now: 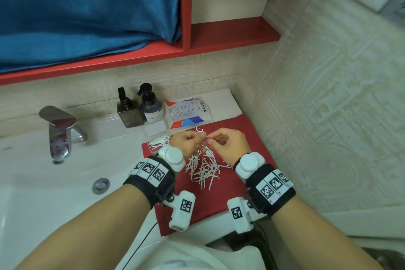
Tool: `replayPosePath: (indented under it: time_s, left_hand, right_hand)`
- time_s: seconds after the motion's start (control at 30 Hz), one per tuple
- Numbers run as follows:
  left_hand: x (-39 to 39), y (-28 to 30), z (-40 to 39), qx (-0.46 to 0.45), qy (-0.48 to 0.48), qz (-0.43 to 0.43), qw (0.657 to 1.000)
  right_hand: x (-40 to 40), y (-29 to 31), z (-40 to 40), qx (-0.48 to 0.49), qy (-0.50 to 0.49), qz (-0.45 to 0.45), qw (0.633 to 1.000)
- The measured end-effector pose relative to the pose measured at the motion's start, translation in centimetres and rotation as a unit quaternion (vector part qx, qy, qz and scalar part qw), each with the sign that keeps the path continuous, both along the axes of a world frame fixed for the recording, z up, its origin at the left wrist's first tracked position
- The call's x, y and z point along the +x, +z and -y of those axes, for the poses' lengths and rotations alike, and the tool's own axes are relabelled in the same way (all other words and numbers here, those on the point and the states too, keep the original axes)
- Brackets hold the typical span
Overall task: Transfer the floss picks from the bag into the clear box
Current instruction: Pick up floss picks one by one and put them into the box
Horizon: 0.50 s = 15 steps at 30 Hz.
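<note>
Honestly you're midway: floss picks (203, 166) are piled mid-mat (219, 201), some sit in the clear box (158, 143), left hand (186, 141) and right hand (228, 143) pinching one.

White floss picks (205, 167) lie in a tangled heap at the surface's centre, more (a smaller bunch) inside the clear box (158, 142) at 10 o'clock from the heap. The printed bag (188, 111) lies flat at 12 o'clock, well apart.

A glossy metal tap (60, 129), matt red mat (210, 201), shiny printed plastic bag (188, 112) and plush blue towel (76, 11) are seen.
</note>
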<state>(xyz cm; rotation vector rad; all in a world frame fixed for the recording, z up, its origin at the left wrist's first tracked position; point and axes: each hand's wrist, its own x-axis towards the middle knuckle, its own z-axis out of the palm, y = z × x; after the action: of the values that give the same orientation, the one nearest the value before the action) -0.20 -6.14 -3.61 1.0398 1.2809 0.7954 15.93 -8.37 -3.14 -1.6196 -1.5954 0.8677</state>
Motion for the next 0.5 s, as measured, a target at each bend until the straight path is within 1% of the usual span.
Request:
replayPosePath:
  time_s: [0.17, 0.23, 0.3, 0.37, 0.43, 0.5]
  left_hand:
    - [-0.5, 0.3, 0.1, 0.006, 0.023, -0.026, 0.999]
    - [-0.4, 0.5, 0.1, 0.002, 0.033, -0.041, 0.999]
    - [-0.5, 0.4, 0.1, 0.003, 0.045, -0.053, 0.998]
    - [-0.5, 0.2, 0.2, 0.001, 0.048, -0.048, 0.998]
    - [-0.5, 0.0, 0.3, -0.002, 0.042, -0.043, 0.998]
    - [-0.3, 0.0, 0.4, -0.006, 0.032, -0.044, 0.999]
  right_hand:
    - [-0.6, 0.1, 0.1, -0.038, 0.043, -0.003, 0.998]
    - [-0.5, 0.1, 0.2, -0.050, 0.046, 0.010, 0.998]
    - [-0.1, 0.1, 0.1, -0.046, 0.041, 0.057, 0.996]
    - [0.7, -0.3, 0.0, -0.055, 0.043, 0.123, 0.990]
    - [1.8, -1.0, -0.1, -0.091, 0.039, 0.178, 0.979]
    - [2.9, -1.9, -0.3, -0.125, 0.015, 0.212, 0.969]
